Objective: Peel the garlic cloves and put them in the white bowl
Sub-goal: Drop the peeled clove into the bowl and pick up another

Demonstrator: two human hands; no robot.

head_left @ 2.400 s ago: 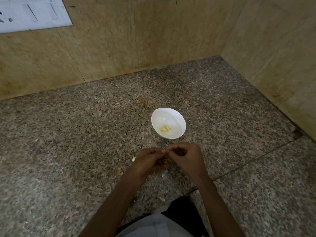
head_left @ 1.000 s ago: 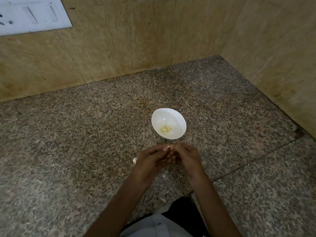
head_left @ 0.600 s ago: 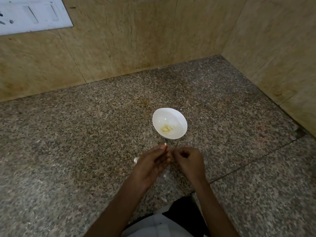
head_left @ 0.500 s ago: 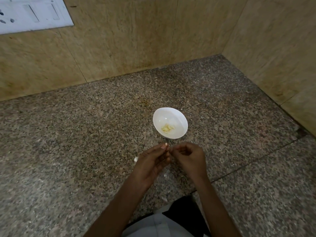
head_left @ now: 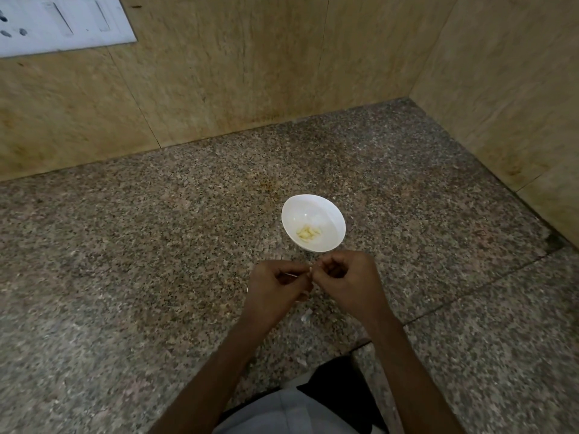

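Between our fingertips, just short of the white bowl (head_left: 289, 213), sits the garlic clove (head_left: 310, 270), nearly all hidden, only a pale speck showing. Half a second ago our hands were slightly parted; now they have closed together, left hand (head_left: 275, 286) curled round the clove, right hand (head_left: 344, 277) pinching at it. We judge the peeling unfinished. Peeled cloves (head_left: 308, 232) lie in the bowl; skin scraps (head_left: 305, 316) dot the granite counter (head_left: 141, 261).
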